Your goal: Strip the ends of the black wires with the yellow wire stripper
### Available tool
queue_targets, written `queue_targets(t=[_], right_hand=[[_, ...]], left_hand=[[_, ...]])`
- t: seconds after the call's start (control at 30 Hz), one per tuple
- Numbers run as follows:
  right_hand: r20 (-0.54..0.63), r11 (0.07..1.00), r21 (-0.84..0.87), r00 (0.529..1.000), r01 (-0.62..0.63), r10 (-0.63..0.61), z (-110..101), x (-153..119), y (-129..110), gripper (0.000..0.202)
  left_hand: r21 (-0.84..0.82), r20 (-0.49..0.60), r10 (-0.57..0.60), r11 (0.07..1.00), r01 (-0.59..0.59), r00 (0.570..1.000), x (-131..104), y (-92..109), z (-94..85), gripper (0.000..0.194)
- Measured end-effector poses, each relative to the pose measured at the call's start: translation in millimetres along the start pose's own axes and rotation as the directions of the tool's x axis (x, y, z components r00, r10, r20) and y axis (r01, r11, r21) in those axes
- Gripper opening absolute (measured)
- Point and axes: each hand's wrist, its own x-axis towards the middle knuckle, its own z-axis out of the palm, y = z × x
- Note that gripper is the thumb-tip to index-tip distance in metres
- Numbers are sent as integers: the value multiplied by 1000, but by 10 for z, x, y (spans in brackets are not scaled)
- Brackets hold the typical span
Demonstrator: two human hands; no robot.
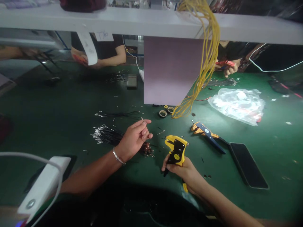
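My left hand (133,138) is closed in a pinch, with the small pale tip of a wire (142,119) showing above the thumb and finger; the rest of that wire is hidden. Under this hand lies a bundle of black wires (110,135), silvery terminals at its left end and bare copper at its right. Wrapped round the handles of a yellow and black wire stripper (178,149) is my right hand (186,168). The stripper's jaws point up and left, apart from the left hand. A second wire stripper (207,134), orange and dark blue, lies to the right.
A phone (248,165) and a clear plastic bag (238,105) lie on the right. Yellow wires (210,56) hang from the shelf (132,22) beside a pale panel (170,72). Two tape rolls (163,113) sit below it. A white power strip (44,183) is at left. Co-workers' hands (232,67) work opposite.
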Motion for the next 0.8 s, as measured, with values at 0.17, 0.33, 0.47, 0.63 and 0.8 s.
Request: queue_targets(t=[0.17,0.33,0.47,0.63,0.8], right_hand=[[-18,995,-89,999,38,-40,46,71,-108,13],[-23,989,-141,999,44,-48,69,123,-62,10],[-14,993,-107,998,56,-58,128,170,-11,12],[-31,996,-65,998,60,-62,180,227,6,10],[-58,996,-31,995,79,-81,168,236,4,13]], left_hand=[[-40,9,13,999,-13,1000,-18,-39,12,11],[-103,41,60,993,-56,997,-37,-70,21,10],[-154,51,58,987,-50,997,-53,-89,39,9],[-206,47,26,978,-16,999,-70,-80,87,9],[-96,42,68,993,-63,997,-69,-87,75,12]])
